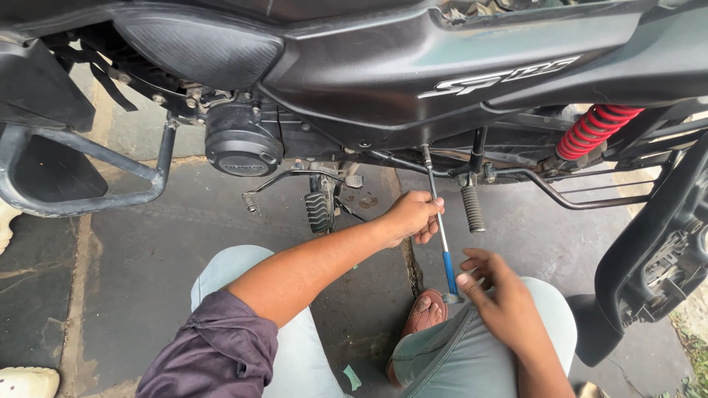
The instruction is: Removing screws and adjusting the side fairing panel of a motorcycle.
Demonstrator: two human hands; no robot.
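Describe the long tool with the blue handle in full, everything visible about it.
The long tool with a thin silvery metal shaft and blue grip stands nearly upright, leaning slightly, its tip up against the black motorcycle underside near the rear footpeg. The left hand wraps the shaft at mid-height. The right hand touches the blue grip's lower end with its fingertips. The tip's shape is hidden. The shaft looks clean and straight.
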